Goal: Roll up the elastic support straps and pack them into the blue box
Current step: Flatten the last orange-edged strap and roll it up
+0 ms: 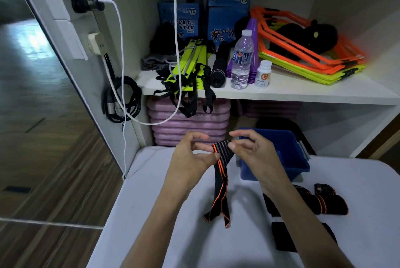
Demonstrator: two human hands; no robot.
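A black elastic strap with orange edges hangs doubled over the white table, its two ends touching the tabletop. My left hand pinches the strap's top from the left. My right hand pinches the same top fold from the right. Just behind my right hand stands the blue box, open at the top, its inside mostly hidden. More black and orange straps lie loose on the table to the right, with a black one nearer me, partly covered by my right forearm.
A white shelf behind the table carries a water bottle, a pill bottle, yellow ladder straps, orange hexagon rings and blue cartons. Purple pads are stacked below. A white cable hangs at left.
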